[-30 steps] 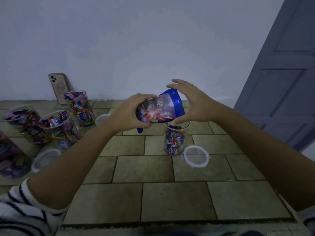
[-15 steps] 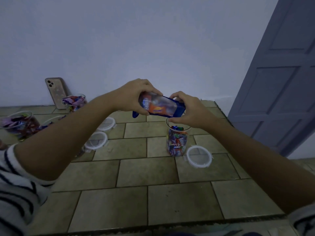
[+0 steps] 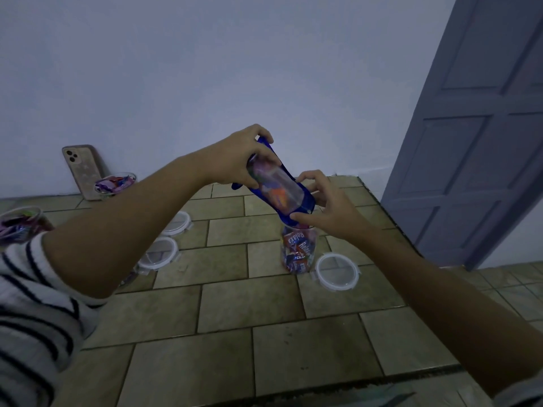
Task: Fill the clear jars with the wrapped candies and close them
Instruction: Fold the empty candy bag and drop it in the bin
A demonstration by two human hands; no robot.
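While the blue candy bag (image 3: 277, 190) tilts mouth-down over the clear jar (image 3: 313, 245), I see the left hand (image 3: 232, 163) gripping its raised upper end with curled fingers and the right hand (image 3: 329, 210) pinching its lower end just above the jar's rim. The jar stands upright on the tiled counter (image 3: 235, 304), part filled with wrapped candies (image 3: 297, 254), and its white-rimmed lid (image 3: 336, 271) lies flat just beside it on the right. Two more lids (image 3: 158, 254) lie well to the left, near an open candy-filled jar (image 3: 115, 183) and a phone (image 3: 83, 171) leaning on the wall.
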